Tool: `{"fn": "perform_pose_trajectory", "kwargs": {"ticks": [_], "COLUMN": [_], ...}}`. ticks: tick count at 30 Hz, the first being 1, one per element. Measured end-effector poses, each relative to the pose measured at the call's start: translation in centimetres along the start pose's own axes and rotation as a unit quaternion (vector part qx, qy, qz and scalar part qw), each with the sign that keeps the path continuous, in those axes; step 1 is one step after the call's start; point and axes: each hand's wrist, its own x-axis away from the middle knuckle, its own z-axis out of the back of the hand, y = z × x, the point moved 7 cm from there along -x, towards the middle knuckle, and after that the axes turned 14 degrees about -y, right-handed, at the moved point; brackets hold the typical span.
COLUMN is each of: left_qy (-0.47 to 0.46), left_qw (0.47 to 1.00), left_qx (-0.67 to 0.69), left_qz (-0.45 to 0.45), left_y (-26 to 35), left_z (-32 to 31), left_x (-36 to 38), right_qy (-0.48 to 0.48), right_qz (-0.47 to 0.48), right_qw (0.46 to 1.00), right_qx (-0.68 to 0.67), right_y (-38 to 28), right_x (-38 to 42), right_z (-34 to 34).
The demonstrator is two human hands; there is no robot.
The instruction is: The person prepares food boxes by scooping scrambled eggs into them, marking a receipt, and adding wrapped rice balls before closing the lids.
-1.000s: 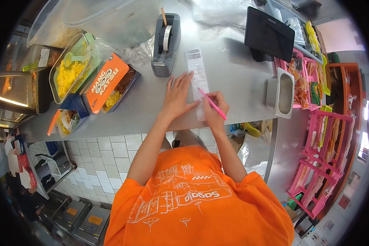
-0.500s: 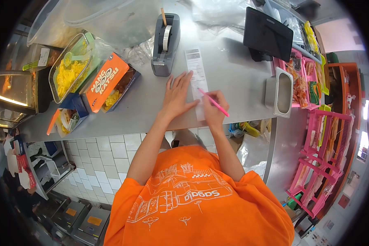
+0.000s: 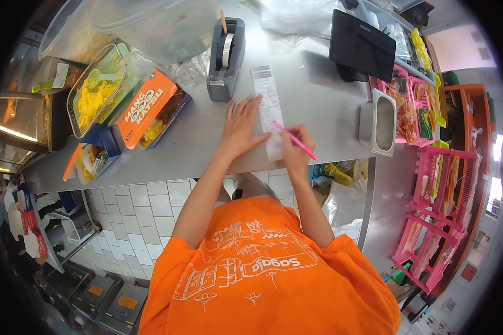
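Observation:
A long printed paper slip (image 3: 267, 92) lies on the steel counter (image 3: 324, 103). My left hand (image 3: 241, 125) rests flat with fingers spread, its thumb at the slip's left edge. My right hand (image 3: 295, 146) is closed around a pink pen (image 3: 300, 145), whose tip is on the slip's lower part. Above my left hand stands a grey tape dispenser (image 3: 226, 61). To the left are an open orange and blue box (image 3: 148, 109) with yellow food and a smaller open box (image 3: 95, 159).
A basket of yellow food (image 3: 95, 103) and clear plastic tubs (image 3: 151, 25) stand on the left. A dark tablet (image 3: 362, 46) and a metal container (image 3: 383, 123) are on the right, beside pink baskets (image 3: 422, 106).
My right hand and the pen have shifted slightly right and down along the slip. My left hand stays in almost the same place.

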Motion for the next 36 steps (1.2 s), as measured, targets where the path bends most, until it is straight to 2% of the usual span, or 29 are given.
{"fn": "perform_pose_trajectory", "kwargs": {"ticks": [8, 10, 11, 13, 17, 20, 22, 25, 29, 31, 32, 33, 34, 36], "left_qy": [0.000, 0.000, 0.001, 0.001, 0.001, -0.004, 0.006, -0.002, -0.004, -0.008, -0.009, -0.009, -0.009, 0.004], "left_qw": [1.000, 1.000, 1.000, 1.000, 1.000, 1.000, 1.000, 1.000, 1.000, 1.000, 1.000, 1.000, 1.000, 1.000], "left_qx": [-0.006, -0.007, -0.007, -0.006, -0.021, -0.016, -0.011, -0.011, -0.005, -0.006, -0.006, -0.008, -0.011, -0.018], "left_qz": [-0.004, -0.004, -0.002, 0.002, 0.001, -0.003, -0.006, 0.003, 0.000, -0.004, -0.004, -0.008, -0.012, -0.025], "left_y": [-0.1, -0.2, -0.2, -0.1, -0.2, -0.2, -0.1, -0.1, 0.0, -0.1, -0.1, -0.1, -0.1, -0.1], "left_z": [-0.4, -0.3, -0.1, -0.1, -0.3, -0.3, -0.2, -0.2, -0.3, -0.3, -0.3, -0.3, -0.3, -1.0], "left_x": [0.1, -0.1, 0.0, 0.0, -0.2, 0.1, 0.0, -0.1, -0.1, 0.0, 0.0, 0.0, 0.0, -0.2], "right_qy": [0.032, -0.032, -0.035, 0.035, -0.016, 0.033, -0.037, 0.020, 0.021, 0.023, 0.023, -0.002, -0.027, -0.031], "right_qz": [0.032, -0.010, -0.009, -0.001, 0.032, 0.006, 0.004, -0.005, 0.038, 0.083, 0.082, 0.107, 0.129, 0.125], "right_qw": [0.998, 0.999, 0.999, 0.999, 0.999, 0.999, 0.999, 1.000, 0.998, 0.993, 0.993, 0.966, 0.913, 0.915], "right_qx": [-0.032, 0.039, 0.039, 0.005, -0.021, -0.025, 0.003, 0.010, -0.040, 0.078, 0.078, 0.235, 0.385, 0.383], "right_y": [-0.5, 0.2, 0.4, 0.8, 0.1, 0.2, 0.4, 1.3, -0.6, -2.5, -2.0, -1.9, -1.4, 0.6], "right_x": [-0.2, 0.1, -0.2, -0.3, -0.1, 0.5, 0.5, 0.4, 0.1, 0.1, 0.1, 0.0, 0.0, 0.1], "right_z": [-0.4, -0.9, -0.8, 0.5, -1.1, -0.1, -0.9, 0.5, 0.3, 0.4, 0.4, -0.3, -1.0, -0.8]}}
